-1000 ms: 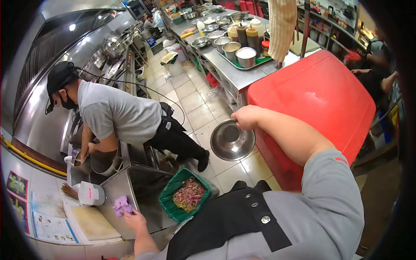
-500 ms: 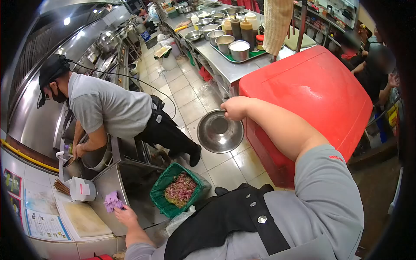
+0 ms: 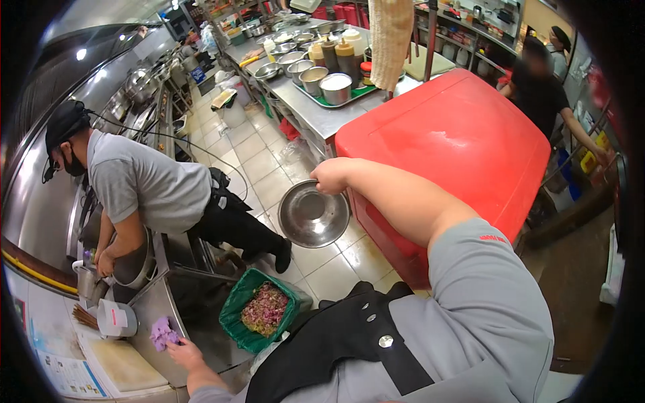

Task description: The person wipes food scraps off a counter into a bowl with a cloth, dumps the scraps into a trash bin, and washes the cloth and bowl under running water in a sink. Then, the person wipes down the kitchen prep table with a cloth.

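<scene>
My right hand (image 3: 330,176) is closed on the rim of a shiny steel mixing bowl (image 3: 313,225), which hangs tilted over the tiled floor beside a big red lidded bin (image 3: 450,134). My left hand (image 3: 186,354) is at a crumpled purple cloth (image 3: 163,334) on the steel counter, its fingers closed on the cloth's near edge. Between my two arms, lower down, stands a bin with a green liner (image 3: 232,302), holding chopped reddish-purple and pale scraps (image 3: 266,309).
A co-worker (image 3: 148,178) bends over the sink area at left, hands at a metal jug (image 3: 87,279). A white tub (image 3: 115,318) and a pale cutting board (image 3: 126,363) sit near the cloth. Bowls and sauce bottles (image 3: 345,60) crowd the steel table (image 3: 319,117) ahead. Other people stand at far right.
My view has swung right, so the scene sits further left. Both hands keep their holds on the bowl and cloth. At far right, a person in black now reaches an arm downward.
</scene>
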Available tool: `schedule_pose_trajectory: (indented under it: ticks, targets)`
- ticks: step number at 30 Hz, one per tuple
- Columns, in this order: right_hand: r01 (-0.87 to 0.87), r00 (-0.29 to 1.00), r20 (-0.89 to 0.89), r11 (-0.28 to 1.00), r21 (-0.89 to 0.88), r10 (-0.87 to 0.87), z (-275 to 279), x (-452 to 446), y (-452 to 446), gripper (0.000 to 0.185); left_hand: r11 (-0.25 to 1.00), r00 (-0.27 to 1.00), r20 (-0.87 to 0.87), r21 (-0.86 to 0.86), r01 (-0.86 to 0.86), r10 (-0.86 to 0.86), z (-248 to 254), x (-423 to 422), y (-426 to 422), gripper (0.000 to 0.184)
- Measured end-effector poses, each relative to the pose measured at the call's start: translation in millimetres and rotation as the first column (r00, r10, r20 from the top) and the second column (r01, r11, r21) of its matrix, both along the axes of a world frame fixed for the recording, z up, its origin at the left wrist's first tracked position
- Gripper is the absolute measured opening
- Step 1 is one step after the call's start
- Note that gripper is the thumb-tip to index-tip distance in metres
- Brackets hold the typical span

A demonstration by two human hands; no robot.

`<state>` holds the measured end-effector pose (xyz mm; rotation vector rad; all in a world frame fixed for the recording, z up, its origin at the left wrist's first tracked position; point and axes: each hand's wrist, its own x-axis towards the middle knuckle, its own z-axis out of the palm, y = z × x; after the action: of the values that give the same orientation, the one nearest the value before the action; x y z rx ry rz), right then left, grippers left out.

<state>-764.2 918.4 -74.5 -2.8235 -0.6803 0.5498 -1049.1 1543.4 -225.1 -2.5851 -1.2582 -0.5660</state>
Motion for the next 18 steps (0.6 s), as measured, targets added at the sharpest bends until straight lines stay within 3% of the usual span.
schedule_pose_trajectory:
  ticks: [4, 6, 8, 11, 15, 18]
  targets:
    - [-0.038, 0.999, 0.008, 0.997, -0.066, 0.039, -14.9, 12.2, 1.3, 0.035, 0.99, 0.997, -0.029, -0.125, 0.061, -0.066, 22.4, -1.5, -6.9, 0.048]
    - [-0.013, 0.999, -0.031, 0.997, -0.074, 0.01, -16.5, 13.9, 1.1, 0.036, 0.918, 0.897, 0.218, -0.009, 0.396, -0.384, 2.0, -6.4, 14.4, 0.039]
    - [-0.009, 0.999, -0.039, 0.998, -0.068, 0.007, -5.8, 5.8, 0.2, 0.036, 0.871, 0.888, -0.18, 0.188, 0.453, -0.423, 41.8, -10.2, -30.2, 0.039]
    - [-0.052, 0.998, 0.042, 0.997, -0.064, 0.055, -13.6, 8.2, 0.3, 0.037, 0.907, 0.929, -0.06, 0.204, 0.369, -0.365, 48.8, -5.9, -50.4, 0.04]
    - [0.0, 1.0, -0.012, 0.998, -0.057, 0.0, -14.7, 11.5, 1.1, 0.039, 0.945, 0.961, 0.062, 0.211, 0.25, -0.269, 33.8, -5.5, -39.7, 0.044]
    - [0.011, 1.0, 0.015, 0.999, -0.037, -0.011, -19.2, 12.7, -0.1, 0.039, 0.657, 0.882, -0.274, 0.59, 0.469, -0.383, 14.6, -10.6, -13.6, 0.045]
